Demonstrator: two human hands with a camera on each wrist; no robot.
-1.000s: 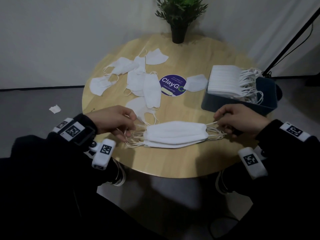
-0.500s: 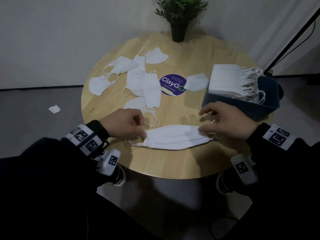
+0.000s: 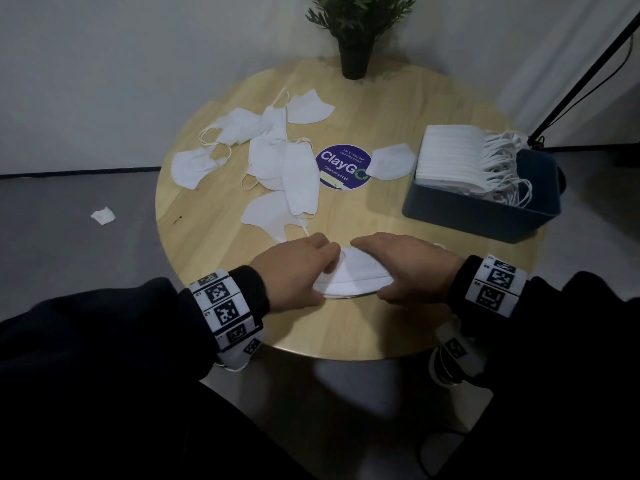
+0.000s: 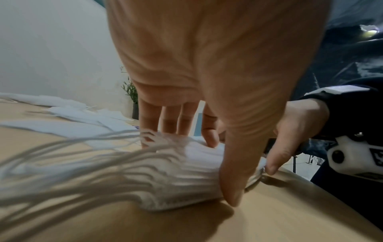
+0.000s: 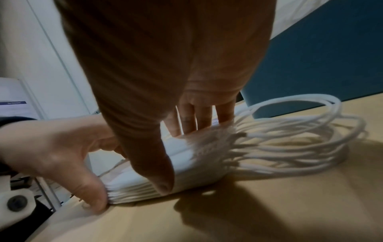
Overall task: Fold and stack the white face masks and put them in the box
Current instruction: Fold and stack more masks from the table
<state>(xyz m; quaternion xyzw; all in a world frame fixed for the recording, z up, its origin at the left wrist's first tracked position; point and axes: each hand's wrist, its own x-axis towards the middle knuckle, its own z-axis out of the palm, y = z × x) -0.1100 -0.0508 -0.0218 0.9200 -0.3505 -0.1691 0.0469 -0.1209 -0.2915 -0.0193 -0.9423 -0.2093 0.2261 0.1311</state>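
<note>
Both hands grasp the mask stack [image 3: 349, 275] at the tabletop [image 3: 381, 327] near edge.
Your left hand [image 3: 294, 271] and right hand [image 3: 408, 268] clasp its ends, thumbs on the near side, fingers on top hiding most of it; ear loops [image 5: 290, 139] blurred.

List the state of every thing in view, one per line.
Left hand: gripping the left end of the mask stack.
Right hand: gripping its right end.
Mask stack: folded, flat on the table, ear loops splayed.
Loose masks: scattered, unstacked.
Box: open, holding a pile of stacked masks.
Potted plant: upright.
</note>
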